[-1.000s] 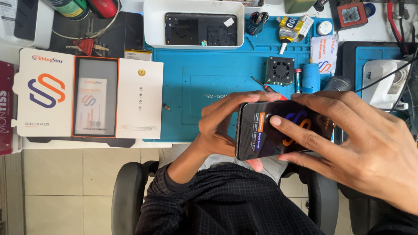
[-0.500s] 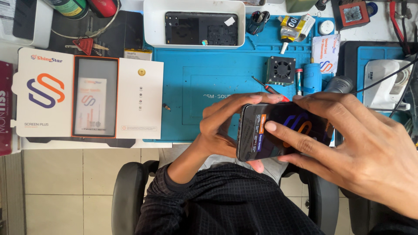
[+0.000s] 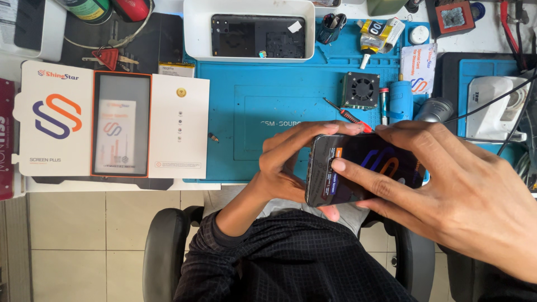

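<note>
The left hand (image 3: 285, 162) has its fingers (image 3: 313, 130) curled shut around the short end of a dark phone (image 3: 363, 174), thumb underneath. The right hand (image 3: 447, 190) lies flat across the glass, one fingertip (image 3: 338, 165) pressing the screen near the left-held end, the other fingers spread along the far long edge. The phone hangs level just past the near edge of the worktop (image 3: 503, 45), above the lap and the chair (image 3: 162, 251).

Beyond the fingers, a blue mat (image 3: 251, 134) lies mostly bare toward its near left corner. A red screwdriver (image 3: 347, 115) sits just beyond the fingers, with a small fan (image 3: 361, 89) behind it. An opened white box (image 3: 120, 127) covers the near left edge. A white tray (image 3: 193, 33) holding a phone back (image 3: 257, 36) stands at the far edge.
</note>
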